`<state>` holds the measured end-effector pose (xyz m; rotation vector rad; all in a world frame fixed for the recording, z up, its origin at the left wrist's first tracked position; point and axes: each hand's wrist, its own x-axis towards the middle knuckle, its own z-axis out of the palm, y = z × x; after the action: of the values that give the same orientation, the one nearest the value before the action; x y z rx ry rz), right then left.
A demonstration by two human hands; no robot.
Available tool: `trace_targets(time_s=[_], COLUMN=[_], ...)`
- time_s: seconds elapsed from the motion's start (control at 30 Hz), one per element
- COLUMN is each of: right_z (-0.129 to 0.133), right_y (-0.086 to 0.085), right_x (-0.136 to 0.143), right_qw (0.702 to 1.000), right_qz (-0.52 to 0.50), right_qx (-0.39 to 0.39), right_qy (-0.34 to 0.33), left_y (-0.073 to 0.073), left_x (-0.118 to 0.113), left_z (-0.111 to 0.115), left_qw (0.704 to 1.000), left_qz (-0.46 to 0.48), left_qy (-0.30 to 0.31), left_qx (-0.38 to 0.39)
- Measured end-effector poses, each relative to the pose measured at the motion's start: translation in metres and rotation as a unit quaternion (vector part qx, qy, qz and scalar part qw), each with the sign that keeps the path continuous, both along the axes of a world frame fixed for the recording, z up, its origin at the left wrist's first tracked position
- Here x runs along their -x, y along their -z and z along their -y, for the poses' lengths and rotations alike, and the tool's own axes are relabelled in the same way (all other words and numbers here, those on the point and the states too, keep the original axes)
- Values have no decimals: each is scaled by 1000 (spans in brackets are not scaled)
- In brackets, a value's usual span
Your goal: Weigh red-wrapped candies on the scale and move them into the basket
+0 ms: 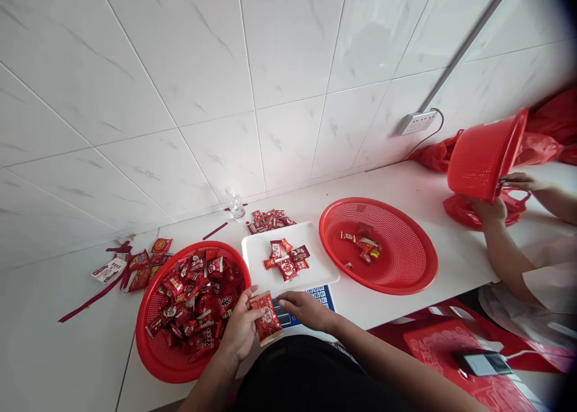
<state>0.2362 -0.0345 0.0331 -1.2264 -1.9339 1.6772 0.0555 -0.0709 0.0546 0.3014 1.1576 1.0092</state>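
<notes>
My left hand (240, 330) is closed on a red candy packet (268, 320) with gold ends, thumb across its front. Beside the packet's right edge is my right hand (307, 309), fingers stretched out over the scale's display; whether the fingertips touch the packet I cannot tell. A white tray (322, 269) rests on the blue-keyed scale (325, 296) and bears several small red wrapped candies (287, 268). Left of my left hand, a red basket (143, 346) is heaped with red wrapped candies (193, 307).
A red basket (408, 262) right of the tray holds a few candies. Behind the tray lie more candies (270, 221) and a clear bottle (235, 205). Packets (139, 274) and dark red strips (94, 299) lie left. Far right, another person's hands (491, 211) tilt a red basket (482, 160).
</notes>
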Motion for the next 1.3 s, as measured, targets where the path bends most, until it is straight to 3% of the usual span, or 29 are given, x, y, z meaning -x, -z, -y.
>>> trace_targets(time_s=[0.1,0.17,0.3,0.4,0.5,0.63,0.8,1.1,1.3], right_z=[10,12,11,10,11,15,15,12,7], right_y=[-7,-10,-16,-21,-22,-17,-13,-4,11], right_x=[4,5,4,1,-1,4,6,-36,-83], right_qw=[981,969,969,972,978,988,987,983,934], right_qz=[-92,-116,-133,-132,-113,-76,-52,-55,-120], right_qx=[168,214,208,194,173,130,144,156,253], right_qy=[-41,-34,16,11,-19,-41,-43,75,220], left_y=[-2,-5,-9,-8,-6,-1,7,23,48], left_x=[-8,-13,-20,-22,-23,-19,-9,22,27], left_z=[-5,-7,-8,-6,-3,-1,-3,-7,-1], left_qw=[999,999,999,993,994,995,956,892,862], left_qz=[-5,-5,4,50,55,-77,-265,-449,-497], left_qy=[-26,-22,41,105,96,65,73,-28,-100], left_qx=[-23,-28,-17,-14,8,-15,-107,-43,-26])
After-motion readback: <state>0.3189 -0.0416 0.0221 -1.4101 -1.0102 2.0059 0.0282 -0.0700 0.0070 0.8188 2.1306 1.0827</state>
